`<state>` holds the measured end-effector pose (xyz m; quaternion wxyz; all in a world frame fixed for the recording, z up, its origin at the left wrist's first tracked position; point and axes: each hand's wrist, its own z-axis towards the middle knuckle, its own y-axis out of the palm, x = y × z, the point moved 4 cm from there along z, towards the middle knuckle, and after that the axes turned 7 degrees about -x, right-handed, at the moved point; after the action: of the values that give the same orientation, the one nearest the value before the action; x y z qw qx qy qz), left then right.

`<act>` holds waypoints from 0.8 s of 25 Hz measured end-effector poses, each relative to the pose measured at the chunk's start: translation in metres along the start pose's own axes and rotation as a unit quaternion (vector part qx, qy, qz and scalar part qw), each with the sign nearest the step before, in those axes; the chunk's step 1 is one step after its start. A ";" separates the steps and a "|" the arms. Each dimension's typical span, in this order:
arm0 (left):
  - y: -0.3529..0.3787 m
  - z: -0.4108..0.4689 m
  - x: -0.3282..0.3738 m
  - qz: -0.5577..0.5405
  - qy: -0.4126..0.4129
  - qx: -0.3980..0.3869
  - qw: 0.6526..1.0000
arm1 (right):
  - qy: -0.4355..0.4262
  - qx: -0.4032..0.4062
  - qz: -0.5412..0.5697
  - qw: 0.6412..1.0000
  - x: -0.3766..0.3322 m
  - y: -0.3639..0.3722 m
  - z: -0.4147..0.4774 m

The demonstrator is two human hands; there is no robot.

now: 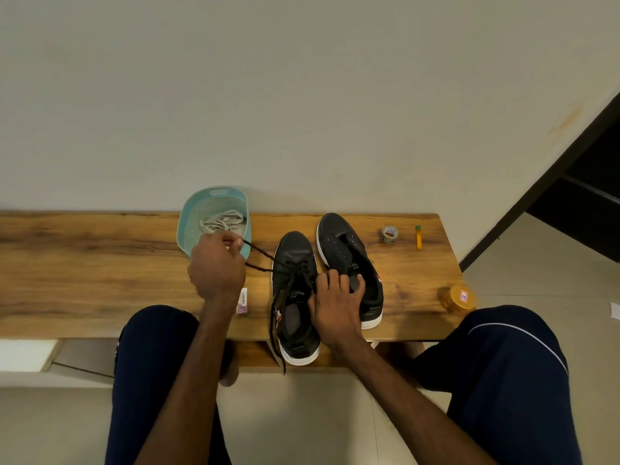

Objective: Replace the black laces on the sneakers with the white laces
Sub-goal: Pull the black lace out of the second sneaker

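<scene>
While right hand (pixel 332 307) rests spread on the sneakers (pixel 295 250), left hand (pixel 216 263) pinches black lace (pixel 258 251).

Basket (pixel 190 226) near rim hidden behind left grip (pixel 216 265); jar (pixel 459 299) lid lbl too small to read; worktop (pixel 84 263) cut off, frame L edge.
</scene>
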<state>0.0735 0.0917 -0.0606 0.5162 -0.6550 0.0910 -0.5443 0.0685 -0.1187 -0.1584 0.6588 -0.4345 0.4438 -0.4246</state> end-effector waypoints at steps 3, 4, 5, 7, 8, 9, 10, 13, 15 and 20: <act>0.031 -0.020 0.025 0.141 0.159 -0.148 0.966 | -0.004 -0.002 0.002 1.000 -0.001 0.001 0.000; 0.045 -0.031 0.033 0.193 0.200 -0.198 0.940 | -0.004 -0.002 0.002 1.000 -0.001 0.000 0.000; 0.058 -0.040 0.038 0.249 0.223 -0.238 0.912 | -0.003 -0.003 0.001 1.000 -0.001 0.000 0.000; 0.076 -0.050 0.042 0.327 0.237 -0.266 0.875 | 0.000 -0.006 -0.003 1.000 0.001 0.000 -0.001; 0.080 -0.051 0.042 0.348 0.236 -0.260 0.869 | 0.000 -0.006 -0.005 1.000 0.001 -0.001 -0.001; 0.079 -0.051 0.043 0.356 0.234 -0.243 0.871 | -0.001 -0.005 -0.006 1.000 0.001 -0.001 -0.001; 0.075 -0.050 0.044 0.356 0.231 -0.221 0.878 | -0.002 -0.005 -0.006 1.000 0.001 -0.002 -0.001; 0.039 -0.028 0.032 0.294 0.176 -0.103 0.934 | -0.004 -0.002 -0.007 1.000 -0.001 -0.004 0.000; 0.009 -0.008 0.014 0.242 0.106 -0.017 0.964 | -0.002 -0.008 -0.012 1.000 -0.002 -0.003 0.000; -0.005 0.008 -0.016 0.230 -0.016 -0.087 0.969 | -0.003 -0.027 -0.004 1.000 0.000 -0.003 0.001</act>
<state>0.0715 0.1093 -0.0660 0.5698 -0.6674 0.2785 -0.3903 0.0686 -0.1190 -0.1552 0.6463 -0.4550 0.4514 -0.4141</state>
